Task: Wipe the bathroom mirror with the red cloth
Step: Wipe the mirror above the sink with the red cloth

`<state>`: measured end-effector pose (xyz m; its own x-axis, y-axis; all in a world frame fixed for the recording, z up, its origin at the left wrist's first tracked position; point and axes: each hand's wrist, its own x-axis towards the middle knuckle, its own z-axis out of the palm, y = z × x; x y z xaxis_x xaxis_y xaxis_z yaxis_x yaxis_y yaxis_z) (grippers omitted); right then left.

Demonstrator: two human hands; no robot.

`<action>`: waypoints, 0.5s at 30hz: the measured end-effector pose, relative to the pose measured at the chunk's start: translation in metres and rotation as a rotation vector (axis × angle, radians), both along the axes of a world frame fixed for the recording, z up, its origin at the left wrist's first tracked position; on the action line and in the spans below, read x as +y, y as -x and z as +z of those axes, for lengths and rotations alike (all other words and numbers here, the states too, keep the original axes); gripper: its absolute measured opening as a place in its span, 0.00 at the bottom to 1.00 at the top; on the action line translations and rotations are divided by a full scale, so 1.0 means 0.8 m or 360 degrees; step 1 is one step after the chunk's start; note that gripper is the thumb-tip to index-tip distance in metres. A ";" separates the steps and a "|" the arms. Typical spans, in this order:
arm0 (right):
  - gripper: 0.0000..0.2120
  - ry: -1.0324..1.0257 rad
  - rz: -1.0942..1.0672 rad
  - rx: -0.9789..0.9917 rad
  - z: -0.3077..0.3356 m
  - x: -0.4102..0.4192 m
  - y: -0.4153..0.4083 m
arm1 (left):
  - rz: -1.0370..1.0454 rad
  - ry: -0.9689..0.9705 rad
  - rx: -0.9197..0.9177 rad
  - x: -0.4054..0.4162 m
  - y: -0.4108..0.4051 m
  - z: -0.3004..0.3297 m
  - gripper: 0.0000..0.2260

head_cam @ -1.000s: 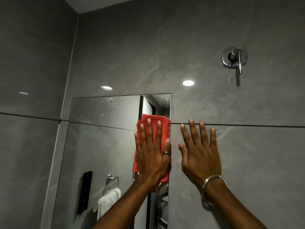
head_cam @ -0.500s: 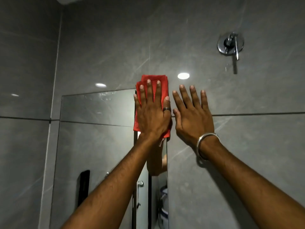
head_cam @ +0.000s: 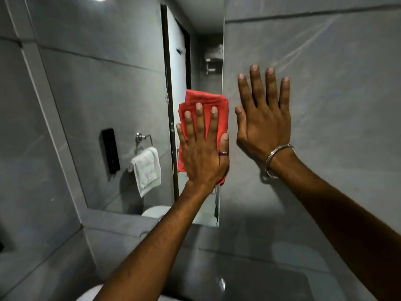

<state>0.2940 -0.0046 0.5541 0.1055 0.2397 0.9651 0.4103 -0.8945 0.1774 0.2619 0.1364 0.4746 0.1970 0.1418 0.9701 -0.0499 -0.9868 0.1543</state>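
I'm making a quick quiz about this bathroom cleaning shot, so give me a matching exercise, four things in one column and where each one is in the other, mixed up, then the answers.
Column one:
1. red cloth
2. right hand
3. white towel
4. silver bangle

Column two:
A. flat on the grey wall tile beside the mirror
B. reflected in the mirror, hanging from a ring
C. pressed to the mirror under the left hand
D. around the right wrist

Pairs: 1-C, 2-A, 3-B, 4-D

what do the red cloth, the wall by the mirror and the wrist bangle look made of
Red cloth: soft, matte, fuzzy fabric, folded in layers, probably microfibre. Wall: large grey tiles, probably stone-look ceramic, with a grout line, pale veins and a slight sheen. Bangle: thin, silvery, polished metal, probably steel.
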 end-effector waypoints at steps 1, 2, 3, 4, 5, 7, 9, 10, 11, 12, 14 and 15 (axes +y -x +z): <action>0.31 0.0003 0.0001 0.0027 -0.016 0.001 0.001 | -0.0013 0.0009 0.0031 0.001 0.002 -0.032 0.30; 0.32 -0.0002 0.0004 0.0043 -0.028 0.002 0.001 | -0.0023 0.0017 0.0049 0.002 0.003 -0.061 0.29; 0.32 0.0006 -0.0001 0.0053 -0.041 0.002 0.001 | -0.0023 0.0019 0.0063 0.003 0.005 -0.091 0.29; 0.32 0.0009 -0.0010 0.0072 -0.055 0.003 0.000 | -0.0012 0.0033 0.0088 0.002 0.007 -0.119 0.30; 0.31 0.0010 -0.0018 0.0077 -0.065 0.004 -0.001 | 0.0002 0.0039 0.0098 0.001 0.008 -0.144 0.30; 0.31 0.0013 -0.0029 0.0083 -0.084 0.005 -0.001 | 0.0001 0.0045 0.0131 0.000 0.013 -0.193 0.31; 0.31 0.0010 -0.0040 0.0074 -0.095 0.007 -0.001 | -0.0004 0.0015 0.0158 -0.003 0.020 -0.234 0.31; 0.31 0.0002 -0.0036 0.0076 -0.100 0.008 -0.001 | -0.0006 0.0001 0.0171 -0.004 0.023 -0.250 0.31; 0.32 -0.0009 -0.0026 0.0078 -0.105 0.008 -0.002 | -0.0021 -0.0011 0.0183 -0.004 0.026 -0.267 0.31; 0.32 -0.0017 -0.0018 0.0073 -0.108 0.008 -0.003 | -0.0039 -0.0013 0.0196 -0.004 0.027 -0.280 0.30; 0.32 -0.0017 -0.0034 0.0055 -0.110 0.008 -0.004 | -0.0031 0.0023 0.0204 -0.004 0.029 -0.292 0.30; 0.32 -0.0013 -0.0046 0.0068 -0.110 0.008 -0.004 | -0.0027 0.0061 0.0221 -0.004 0.030 -0.290 0.29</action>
